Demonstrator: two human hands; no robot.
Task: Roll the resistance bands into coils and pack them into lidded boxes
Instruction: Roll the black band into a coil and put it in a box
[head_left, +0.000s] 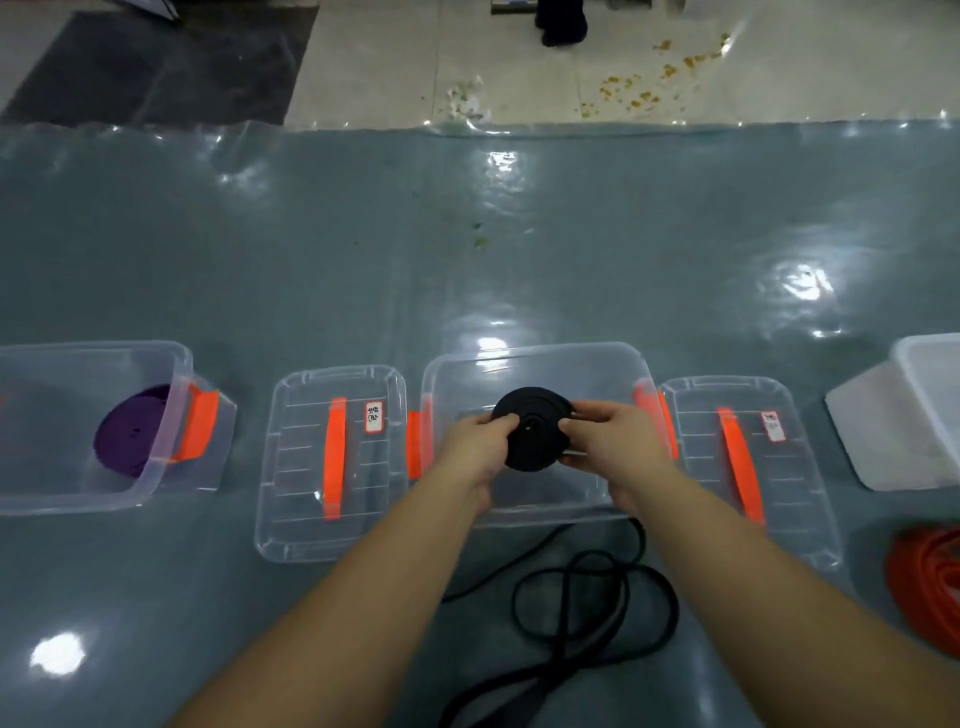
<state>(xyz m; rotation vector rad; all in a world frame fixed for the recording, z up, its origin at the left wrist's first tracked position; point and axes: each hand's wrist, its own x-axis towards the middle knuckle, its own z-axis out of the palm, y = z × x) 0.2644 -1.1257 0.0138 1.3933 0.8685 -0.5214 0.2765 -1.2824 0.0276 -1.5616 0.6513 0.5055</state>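
A black coiled band (531, 426) is held over the middle clear box (535, 364). My left hand (475, 449) grips its left side and my right hand (608, 441) grips its right side. Loose black band (597, 603) trails in loops on the table in front of that box, between my forearms. A purple coiled band (132, 439) lies in the clear box (78, 358) at the left. Two clear lids with orange handles lie flat: one lid (291, 499) left of the middle box, the other lid (800, 499) to its right.
An orange band (930, 587) lies bunched at the right edge. A white box (924, 384) on its white lid (862, 415) stands at the far right. The table wears a glossy grey-green cover (467, 249); tiled floor shows beyond its far edge.
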